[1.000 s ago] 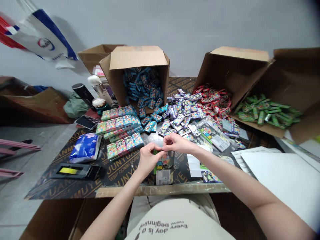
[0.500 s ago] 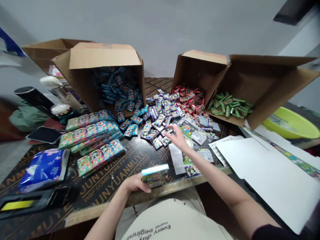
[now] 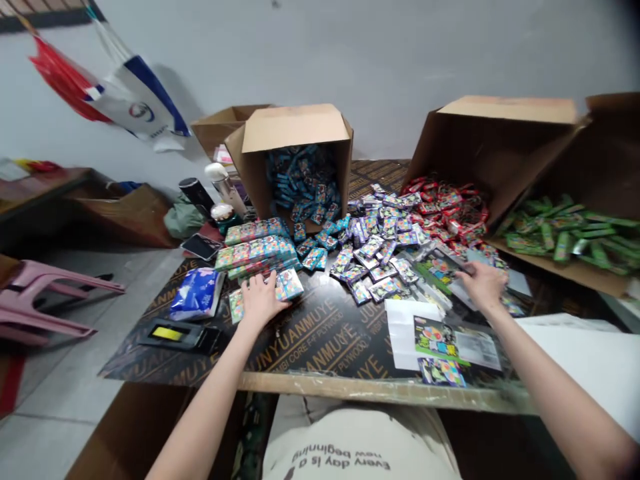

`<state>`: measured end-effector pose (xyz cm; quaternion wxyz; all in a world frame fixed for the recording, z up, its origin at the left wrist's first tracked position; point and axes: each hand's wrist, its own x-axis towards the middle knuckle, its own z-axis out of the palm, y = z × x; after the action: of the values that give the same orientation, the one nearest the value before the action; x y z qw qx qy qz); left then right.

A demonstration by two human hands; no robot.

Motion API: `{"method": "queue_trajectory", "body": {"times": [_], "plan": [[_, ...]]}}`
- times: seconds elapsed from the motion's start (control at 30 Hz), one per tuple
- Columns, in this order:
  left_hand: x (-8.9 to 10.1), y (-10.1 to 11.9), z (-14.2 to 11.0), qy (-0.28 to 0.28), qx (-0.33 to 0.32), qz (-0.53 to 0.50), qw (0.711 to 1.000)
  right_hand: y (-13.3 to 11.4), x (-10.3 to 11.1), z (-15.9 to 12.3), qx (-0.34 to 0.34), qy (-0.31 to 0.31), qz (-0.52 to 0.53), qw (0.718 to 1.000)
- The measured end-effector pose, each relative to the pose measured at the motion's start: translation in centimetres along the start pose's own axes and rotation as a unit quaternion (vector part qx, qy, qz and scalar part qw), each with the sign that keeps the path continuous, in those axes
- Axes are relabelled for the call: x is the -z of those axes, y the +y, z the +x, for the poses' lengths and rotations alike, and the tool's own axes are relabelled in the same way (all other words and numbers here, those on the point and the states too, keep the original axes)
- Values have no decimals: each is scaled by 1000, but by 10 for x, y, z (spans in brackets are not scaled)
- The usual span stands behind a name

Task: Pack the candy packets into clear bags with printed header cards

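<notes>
At the left of the table, my left hand [image 3: 260, 301] is closed over a row of small colourful boxes [image 3: 289, 285], thumb on the near side and fingers across the top. Its palm hides part of the row. Longer stacked rows of similar boxes [image 3: 257, 253] lie just behind it. On the right, my right hand [image 3: 484, 285] pinches the edge of a flat printed bag [image 3: 440, 268] with a black and green design. Another such printed bag [image 3: 435, 339] lies nearer the table edge on white paper [image 3: 400, 333]. Loose purple boxes [image 3: 373, 247] are heaped between my hands.
Open cartons hold blue boxes [image 3: 305, 180], red packs [image 3: 453, 210] and green packs [image 3: 565, 230]. A blue packet [image 3: 196, 293], a black tool with a yellow strip [image 3: 173, 335], a phone [image 3: 201, 246] and flasks [image 3: 225, 187] are at left. A pink stool [image 3: 45, 293] stands beside the table.
My left hand has moved left and away from me, carrying its boxes to the rows. My right hand has gone from the purple heap to the printed bag. The view has turned left.
</notes>
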<state>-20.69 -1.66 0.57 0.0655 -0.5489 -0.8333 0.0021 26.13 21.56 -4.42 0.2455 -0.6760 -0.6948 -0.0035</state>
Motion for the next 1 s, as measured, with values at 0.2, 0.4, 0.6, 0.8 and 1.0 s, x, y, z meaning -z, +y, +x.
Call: {"method": "queue_trajectory", "body": {"times": [0.2,0.4,0.6,0.8,1.0], "plan": [[10,22,-11,96,-31,-150,984,-18,36,3,10,101,58,993],[20,81,-23,6,-98,-552,828,-91,82,-28,0,140,285,948],[31,152,-45,-259,-52,-869,419,-198,56,-132,-67,-265,579,769],[33,153,-68,-327,57,-886,325,-207,46,-153,50,-3,403,914],[7,132,-78,-352,49,-808,469,-196,67,-132,232,-105,378,890]]}}
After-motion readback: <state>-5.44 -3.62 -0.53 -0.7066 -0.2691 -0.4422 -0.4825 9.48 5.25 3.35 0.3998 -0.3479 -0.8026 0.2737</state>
